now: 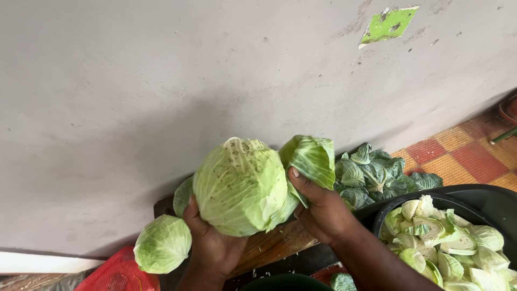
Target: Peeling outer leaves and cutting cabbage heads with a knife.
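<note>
Head-cam view, looking down. Left hand [210, 245] cups a whole pale green cabbage [239, 186] from below, fingers wrapped on it, held above a wooden board [274, 245]. Right hand [323, 213] pinches a loose outer leaf [312, 159], thumb on top, peeled away from the head on its right side. 2nd cabbage [161, 243] sits lower left, near a red mesh bag [116, 275]. Black tub [484, 199] w/ cut cabbage pieces [447, 242] at right; dark leaves [377, 175] piled behind, by a grey wall [161, 81].
</note>
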